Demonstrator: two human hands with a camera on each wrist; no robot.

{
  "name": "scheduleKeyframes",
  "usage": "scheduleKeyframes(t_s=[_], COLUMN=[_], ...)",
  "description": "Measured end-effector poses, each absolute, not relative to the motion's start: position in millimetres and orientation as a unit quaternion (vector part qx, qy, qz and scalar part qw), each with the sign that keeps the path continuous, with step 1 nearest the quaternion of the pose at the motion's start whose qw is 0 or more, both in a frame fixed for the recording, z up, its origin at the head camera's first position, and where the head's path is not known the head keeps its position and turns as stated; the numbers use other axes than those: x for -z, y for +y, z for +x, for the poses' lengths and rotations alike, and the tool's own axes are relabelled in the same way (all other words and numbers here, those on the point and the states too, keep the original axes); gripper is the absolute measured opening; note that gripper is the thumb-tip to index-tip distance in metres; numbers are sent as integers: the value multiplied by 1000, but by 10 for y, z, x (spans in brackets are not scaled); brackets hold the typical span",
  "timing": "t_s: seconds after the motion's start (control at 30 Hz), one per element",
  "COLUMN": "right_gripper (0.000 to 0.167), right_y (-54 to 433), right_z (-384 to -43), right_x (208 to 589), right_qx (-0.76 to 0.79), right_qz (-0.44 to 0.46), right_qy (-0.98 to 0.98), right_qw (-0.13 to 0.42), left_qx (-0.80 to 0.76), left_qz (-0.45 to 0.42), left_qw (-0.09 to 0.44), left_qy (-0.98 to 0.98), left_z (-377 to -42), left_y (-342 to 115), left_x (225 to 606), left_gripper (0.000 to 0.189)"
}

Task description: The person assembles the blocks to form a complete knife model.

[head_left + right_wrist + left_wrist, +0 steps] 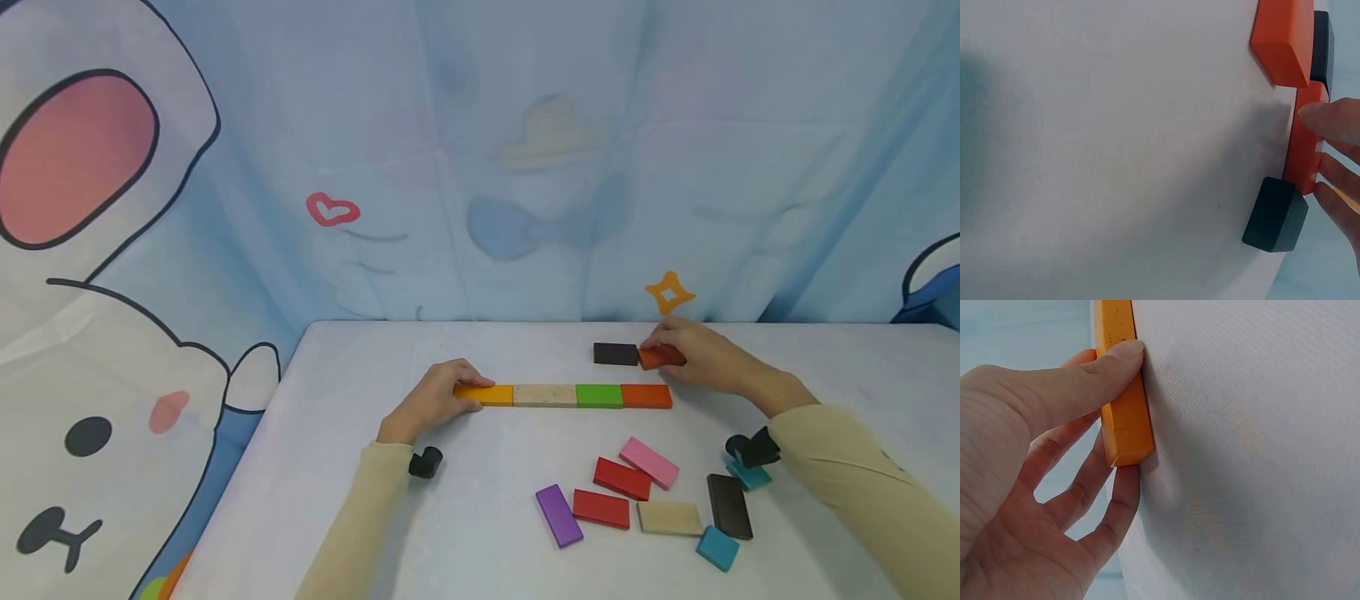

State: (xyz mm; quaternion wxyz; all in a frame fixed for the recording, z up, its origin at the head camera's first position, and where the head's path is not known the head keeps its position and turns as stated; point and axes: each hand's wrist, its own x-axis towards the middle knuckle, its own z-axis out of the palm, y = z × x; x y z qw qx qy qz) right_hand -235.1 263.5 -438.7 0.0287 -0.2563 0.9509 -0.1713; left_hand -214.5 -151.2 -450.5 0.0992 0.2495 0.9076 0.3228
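My left hand (433,397) grips the yellow-orange block (497,395) at the left end of a straight row, its thumb on the near side. Rightward in that row follow a beige block (544,396), a green block (599,396) and an orange block (647,397). Behind the row's right end, my right hand (701,354) pinches an orange-red block (660,357) between thumb and fingers. That block's left end meets a black block (615,354). At its other end, the right wrist view shows a dark block (1274,215), which the hand hides in the head view.
Nearer on the white table (450,533) lie loose blocks: pink (649,462), red (622,478), another red (602,508), purple (559,516), beige (670,517), black (729,506) and teal (717,547). Another teal block (748,475) lies by the right wrist. A printed curtain (420,167) hangs behind.
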Motion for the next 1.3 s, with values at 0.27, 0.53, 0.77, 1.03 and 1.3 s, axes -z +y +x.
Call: scheduleKeyframes(t_s=[0.27,0.53,0.77,1.03,1.3], right_gripper=[38,37,34,41,42], right_y=[2620,2651,2739,2977,3116], right_z=[-2351,-2290,-2133,-1930,-1840], right_x=[4403,4398,4257,4257,4385], right_qx=[151,154,160,139,142], right_qz=[-254,-248,-255,-267,-234], right_qy=[955,956,954,953,961], right_qw=[36,24,-13,-24,27], left_qx=[-328,-330,-327,-335,-332], left_qz=[249,250,250,246,245], left_qw=[97,100,100,101,101], left_qy=[906,905,906,904,905], left_z=[-2147,-2150,-2170,-2180,-2172], left_y=[-1500,-1484,-1476,-1469,-1477], left_x=[4504,4514,4510,4505,4497], left_gripper=[34,34,34,34,35])
